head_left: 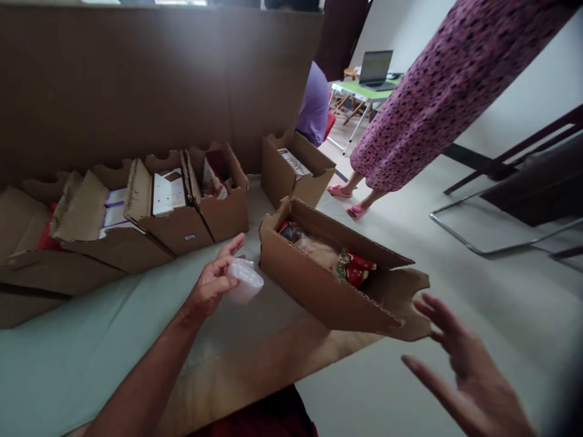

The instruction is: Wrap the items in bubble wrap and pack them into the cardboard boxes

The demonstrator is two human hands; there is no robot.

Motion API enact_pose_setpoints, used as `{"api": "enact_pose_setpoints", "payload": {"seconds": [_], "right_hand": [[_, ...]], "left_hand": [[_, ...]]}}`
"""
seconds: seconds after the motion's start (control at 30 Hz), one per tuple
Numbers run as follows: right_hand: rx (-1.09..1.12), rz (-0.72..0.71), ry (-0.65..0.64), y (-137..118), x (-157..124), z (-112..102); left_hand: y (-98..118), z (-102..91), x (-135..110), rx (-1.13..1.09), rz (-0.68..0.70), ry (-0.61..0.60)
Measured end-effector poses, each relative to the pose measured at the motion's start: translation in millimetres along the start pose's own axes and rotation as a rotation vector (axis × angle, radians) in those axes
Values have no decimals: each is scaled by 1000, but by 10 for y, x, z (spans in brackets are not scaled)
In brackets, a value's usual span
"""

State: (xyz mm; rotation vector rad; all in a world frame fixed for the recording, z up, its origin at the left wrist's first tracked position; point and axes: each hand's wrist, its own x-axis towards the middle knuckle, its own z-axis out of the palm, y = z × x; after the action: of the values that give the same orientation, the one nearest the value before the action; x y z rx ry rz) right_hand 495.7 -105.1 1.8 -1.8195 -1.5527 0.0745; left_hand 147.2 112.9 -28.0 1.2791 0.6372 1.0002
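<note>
My left hand (209, 285) is closed on a small package wrapped in clear plastic, perhaps bubble wrap (246, 281), held over the table. To its right, an open cardboard box (310, 284) stands at an angle, its near end jutting past the table edge. Inside it lie a red patterned packet (356, 268) and a pale item in clear plastic (319, 250). My right hand (469, 364) is by the box's notched near end, thumb and fingers spread and slightly blurred. Whether a fingertip touches the cardboard, I cannot tell.
Several open cardboard boxes (225, 215) line the table's back left, and another (296, 167) stands behind mine. A tall cardboard panel (159, 85) rises behind them. One person in a pink patterned dress (419, 97) stands at right; another in purple (314, 103) is partly hidden.
</note>
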Motion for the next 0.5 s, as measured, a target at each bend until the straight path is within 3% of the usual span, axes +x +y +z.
{"api": "enact_pose_setpoints", "payload": {"seconds": [0.1,0.23,0.37,0.5], "right_hand": [[58,111,-76,-44,-77,258],[49,130,56,-170,0,609],[75,-87,133,-263,41,837],[229,-306,-16,-516,156,1052]], "left_hand": [[-80,190,128,11,-8,-139],[-166,259,-50,87,43,-118],[-97,101,-715,212,147,78],[105,-110,-1493,388,81,336]]}}
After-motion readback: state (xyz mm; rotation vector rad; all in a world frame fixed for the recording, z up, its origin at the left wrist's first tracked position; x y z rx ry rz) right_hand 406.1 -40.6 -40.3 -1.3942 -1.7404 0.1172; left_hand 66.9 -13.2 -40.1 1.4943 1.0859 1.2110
